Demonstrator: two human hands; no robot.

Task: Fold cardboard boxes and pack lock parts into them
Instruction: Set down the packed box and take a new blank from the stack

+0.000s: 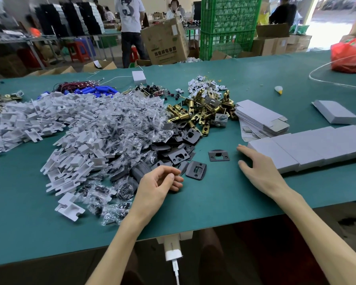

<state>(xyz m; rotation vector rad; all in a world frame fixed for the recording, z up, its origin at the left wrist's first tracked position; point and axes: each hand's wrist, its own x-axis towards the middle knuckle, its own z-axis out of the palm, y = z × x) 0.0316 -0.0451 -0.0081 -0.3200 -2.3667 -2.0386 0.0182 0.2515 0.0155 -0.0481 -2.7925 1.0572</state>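
**Both hands empty on the tabletop, parts piled behind**

Left hand [160,182]: resting on the green tabletop [214,194] near its front edge, fingers loosely curled, holding nothing. It lies just beside a loose black strike plate [196,169] at the rim of the black plate pile [179,145].

Right hand [257,169]: flat, fingers spread, empty, fingertips touching the near end of a row of folded grey boxes [308,149] running to the right edge.

Flat unfolded box blanks [261,118] stacked behind that row. Brass latch bolts [201,112] heaped mid-table. White plastic inserts [49,120] and bagged screws [121,128] fill the left half. A second black plate [218,155] lies alone between the hands.
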